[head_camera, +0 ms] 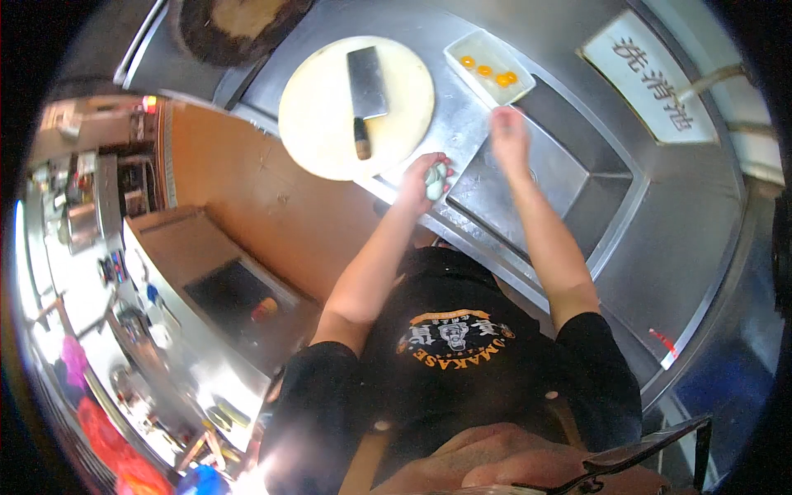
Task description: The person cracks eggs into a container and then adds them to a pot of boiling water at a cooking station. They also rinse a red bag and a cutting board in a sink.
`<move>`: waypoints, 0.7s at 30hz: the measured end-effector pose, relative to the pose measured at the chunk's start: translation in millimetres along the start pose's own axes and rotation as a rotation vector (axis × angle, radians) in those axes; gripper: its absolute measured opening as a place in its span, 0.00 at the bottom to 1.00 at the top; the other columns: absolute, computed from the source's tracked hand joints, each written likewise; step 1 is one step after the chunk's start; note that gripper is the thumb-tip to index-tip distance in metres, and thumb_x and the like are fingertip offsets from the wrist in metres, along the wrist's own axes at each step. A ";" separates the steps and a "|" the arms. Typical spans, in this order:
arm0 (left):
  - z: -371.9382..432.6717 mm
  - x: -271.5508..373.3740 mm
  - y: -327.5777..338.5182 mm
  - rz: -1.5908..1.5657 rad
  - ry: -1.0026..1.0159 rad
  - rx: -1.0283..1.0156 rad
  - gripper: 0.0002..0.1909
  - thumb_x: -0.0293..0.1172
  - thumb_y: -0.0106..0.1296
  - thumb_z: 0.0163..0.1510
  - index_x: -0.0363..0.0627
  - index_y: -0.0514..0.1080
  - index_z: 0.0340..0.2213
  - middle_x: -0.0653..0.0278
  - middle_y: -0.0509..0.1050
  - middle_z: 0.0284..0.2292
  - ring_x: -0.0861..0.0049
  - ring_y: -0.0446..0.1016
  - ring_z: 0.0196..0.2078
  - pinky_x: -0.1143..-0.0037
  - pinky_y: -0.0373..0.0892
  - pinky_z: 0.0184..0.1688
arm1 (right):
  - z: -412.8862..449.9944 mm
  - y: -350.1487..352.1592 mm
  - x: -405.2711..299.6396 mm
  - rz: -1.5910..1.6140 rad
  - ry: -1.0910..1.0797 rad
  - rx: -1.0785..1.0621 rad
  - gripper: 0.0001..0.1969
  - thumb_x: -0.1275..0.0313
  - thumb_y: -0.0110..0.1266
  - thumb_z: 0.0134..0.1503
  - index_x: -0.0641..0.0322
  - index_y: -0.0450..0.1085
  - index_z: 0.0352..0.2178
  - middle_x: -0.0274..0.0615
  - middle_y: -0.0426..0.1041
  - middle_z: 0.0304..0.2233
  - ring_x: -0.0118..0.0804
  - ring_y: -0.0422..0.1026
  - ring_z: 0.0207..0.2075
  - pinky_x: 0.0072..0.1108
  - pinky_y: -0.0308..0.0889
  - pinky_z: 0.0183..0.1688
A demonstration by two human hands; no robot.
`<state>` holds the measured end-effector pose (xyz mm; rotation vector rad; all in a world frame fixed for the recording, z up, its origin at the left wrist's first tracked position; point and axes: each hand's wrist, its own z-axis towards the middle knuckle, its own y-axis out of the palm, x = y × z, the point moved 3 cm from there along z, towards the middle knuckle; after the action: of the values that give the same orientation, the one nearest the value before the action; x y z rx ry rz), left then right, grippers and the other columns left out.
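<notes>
Several pale bluish-green eggs or eggshells (435, 180) rest in my left hand (423, 183), which is held palm up over the front rim of the steel counter. My right hand (509, 133) is blurred, its fingers drawn together just below a white rectangular plastic tray (453, 54); whether it holds anything cannot be told. Several orange egg yolks (484, 70) lie in clear liquid inside that tray. To the left, a cleaver (366, 83) with a dark handle lies flat on a round, cream-coloured cutting board (309, 124).
A rectangular steel sink basin (532, 185) lies beneath and beside my right forearm. A large dark wok-like pan (216, 31) stands at the upper left. A white sign with writing (656, 80) is at the upper right. Brown floor (266, 185) shows left of the counter.
</notes>
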<state>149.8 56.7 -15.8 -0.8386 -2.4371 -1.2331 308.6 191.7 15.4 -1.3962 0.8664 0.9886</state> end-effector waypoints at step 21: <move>-765.6 -270.2 -457.6 -1.079 1.622 1.057 0.39 0.72 0.31 0.46 0.43 0.67 0.29 0.58 0.71 0.24 0.58 0.69 0.24 0.58 0.68 0.27 | 31.0 -36.2 139.6 -0.084 0.323 -0.324 0.14 0.72 0.47 0.54 0.73 0.65 0.39 0.52 0.70 0.38 0.45 0.70 0.38 0.28 0.71 0.37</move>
<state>76.7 -871.9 15.3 1.3669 -1.4011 -0.1947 391.4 231.2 -100.1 -1.8911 0.8997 0.8776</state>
